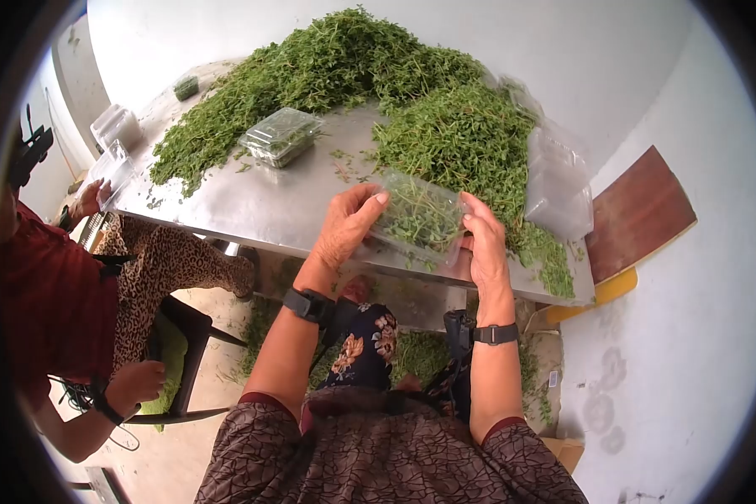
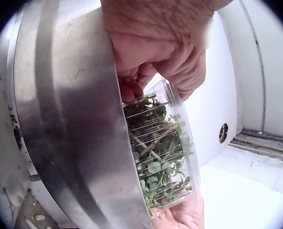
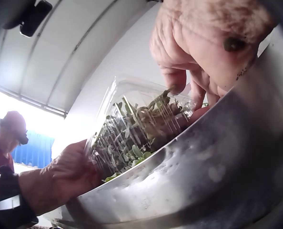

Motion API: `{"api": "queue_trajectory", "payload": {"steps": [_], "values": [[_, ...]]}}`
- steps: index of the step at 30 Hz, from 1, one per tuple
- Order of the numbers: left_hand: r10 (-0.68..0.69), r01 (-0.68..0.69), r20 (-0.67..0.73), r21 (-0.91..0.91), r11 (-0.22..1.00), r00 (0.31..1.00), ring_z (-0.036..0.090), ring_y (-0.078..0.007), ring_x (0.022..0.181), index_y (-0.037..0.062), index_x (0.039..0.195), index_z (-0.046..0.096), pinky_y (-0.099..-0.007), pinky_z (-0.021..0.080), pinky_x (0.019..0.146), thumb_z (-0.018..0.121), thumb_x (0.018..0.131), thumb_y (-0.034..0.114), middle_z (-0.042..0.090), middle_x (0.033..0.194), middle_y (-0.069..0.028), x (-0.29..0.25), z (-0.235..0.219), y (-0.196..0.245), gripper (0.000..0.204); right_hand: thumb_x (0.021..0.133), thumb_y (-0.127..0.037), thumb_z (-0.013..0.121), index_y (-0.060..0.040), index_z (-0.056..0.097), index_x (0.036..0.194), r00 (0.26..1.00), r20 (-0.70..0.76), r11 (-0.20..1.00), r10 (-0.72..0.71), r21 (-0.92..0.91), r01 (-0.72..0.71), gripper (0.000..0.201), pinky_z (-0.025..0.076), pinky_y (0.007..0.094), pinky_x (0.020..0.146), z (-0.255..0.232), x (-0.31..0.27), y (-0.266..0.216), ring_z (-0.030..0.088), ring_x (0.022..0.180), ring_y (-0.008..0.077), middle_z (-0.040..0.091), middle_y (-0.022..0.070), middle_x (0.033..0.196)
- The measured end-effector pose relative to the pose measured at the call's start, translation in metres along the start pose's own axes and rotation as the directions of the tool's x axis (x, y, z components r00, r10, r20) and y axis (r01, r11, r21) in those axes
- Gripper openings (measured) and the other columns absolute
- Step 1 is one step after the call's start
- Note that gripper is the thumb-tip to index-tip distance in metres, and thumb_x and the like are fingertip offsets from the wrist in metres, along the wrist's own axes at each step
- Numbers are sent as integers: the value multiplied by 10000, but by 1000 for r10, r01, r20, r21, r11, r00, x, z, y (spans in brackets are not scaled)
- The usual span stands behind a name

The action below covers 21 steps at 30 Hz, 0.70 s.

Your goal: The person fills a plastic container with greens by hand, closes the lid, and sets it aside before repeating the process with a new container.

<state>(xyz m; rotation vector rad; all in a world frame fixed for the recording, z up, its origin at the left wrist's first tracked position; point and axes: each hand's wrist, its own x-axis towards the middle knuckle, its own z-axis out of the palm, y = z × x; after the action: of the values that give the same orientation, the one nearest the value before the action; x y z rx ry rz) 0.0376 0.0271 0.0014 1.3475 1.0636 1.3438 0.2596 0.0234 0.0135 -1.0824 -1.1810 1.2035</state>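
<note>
A clear plastic box [image 1: 418, 220] with green leafy stems inside is held at the table's front edge. The left hand [image 1: 347, 225] grips its left end, thumb on top. At the right end the right hand [image 1: 485, 239] pinches the box with thumb and fingers. In the left wrist view the left hand [image 2: 160, 52] holds the near end of the box [image 2: 163, 148], ribbed wall showing. The right wrist view has the right hand [image 3: 203, 47] at one end of the box [image 3: 136, 124] and the left hand [image 3: 65, 174] at the other.
Heaped greens [image 1: 454, 126] cover the back and right of the metal table [image 1: 227, 206]. A filled, closed box [image 1: 281, 136] stands left of centre. Stacked empty boxes [image 1: 556, 181] are at the right, beside a reddish board [image 1: 638, 210]. Another person [image 1: 67, 294] sits at the left.
</note>
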Motion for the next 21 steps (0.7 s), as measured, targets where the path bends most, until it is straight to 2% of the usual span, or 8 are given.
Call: {"api": "queue_trajectory", "payload": {"steps": [1, 4, 8, 10, 16, 17, 19, 21], "values": [[-2, 2, 2, 1, 1000, 1000, 481, -80, 825, -75, 1085, 588, -236, 408, 751, 594, 892, 312, 571, 897, 0, 0, 0, 0, 432, 832, -182, 467, -56, 498, 1320, 1000, -1, 1000, -11, -8, 11, 505, 471, 278, 745, 0, 0, 0, 526, 1002, 164, 509, 122, 1295], [-9, 9, -6, 23, 1000, 1000, 486, -84, 842, -78, 1141, 566, -239, 412, 773, 589, 895, 303, 581, 932, -14, -1, 0, 2, 454, 829, -172, 462, -70, 504, 1318, 996, 5, 995, -92, -31, 92, 501, 465, 266, 726, -4, 5, 9, 532, 978, 153, 514, 112, 1295], [31, -30, -14, 31, 999, 999, 491, -79, 852, -77, 1209, 524, -228, 414, 773, 590, 896, 290, 587, 956, -23, 0, 0, 1, 487, 822, -157, 462, -78, 513, 1311, 997, 13, 997, -83, 3, 83, 498, 463, 258, 711, -5, 5, 9, 536, 956, 139, 512, 108, 1301], [31, -30, -15, 33, 999, 999, 492, -76, 856, -75, 1223, 515, -224, 414, 772, 592, 896, 285, 586, 958, -23, 0, 0, 0, 492, 814, -146, 468, -82, 514, 1309, 998, 15, 995, -59, 78, 58, 501, 464, 246, 695, -5, 6, 11, 536, 943, 123, 512, 107, 1303], [47, -47, 0, -35, 998, 999, 491, -72, 843, -63, 1217, 515, -216, 411, 754, 611, 883, 274, 569, 940, -14, 0, -1, 0, 484, 811, -132, 469, -76, 504, 1315, 999, 25, 999, -32, 33, 31, 509, 467, 230, 670, -8, 7, 10, 542, 937, 121, 513, 113, 1301], [43, -43, 3, -41, 998, 999, 489, -72, 835, -60, 1203, 517, -216, 410, 749, 616, 880, 269, 565, 939, -13, 1, -1, -1, 471, 811, -132, 469, -76, 504, 1315, 999, 26, 999, -32, 32, 31, 509, 467, 230, 670, -7, 7, 9, 542, 937, 121, 513, 113, 1301], [39, -38, 4, -49, 998, 999, 487, -72, 827, -58, 1188, 519, -216, 409, 744, 621, 877, 263, 562, 937, -13, 1, -2, -2, 459, 811, -98, 434, -19, 495, 1298, 999, 14, 998, -44, 49, 43, 497, 495, 283, 749, -5, 6, 7, 533, 932, 118, 540, 79, 1191], [63, -62, 7, -82, 995, 998, 481, -66, 823, -46, 1165, 518, -210, 403, 726, 623, 875, 250, 553, 934, -8, 0, -2, -1, 428, 811, -101, 433, -26, 499, 1300, 999, 22, 998, -38, 48, 37, 499, 490, 277, 740, -5, 5, 6, 529, 937, 113, 538, 71, 1206]]}}
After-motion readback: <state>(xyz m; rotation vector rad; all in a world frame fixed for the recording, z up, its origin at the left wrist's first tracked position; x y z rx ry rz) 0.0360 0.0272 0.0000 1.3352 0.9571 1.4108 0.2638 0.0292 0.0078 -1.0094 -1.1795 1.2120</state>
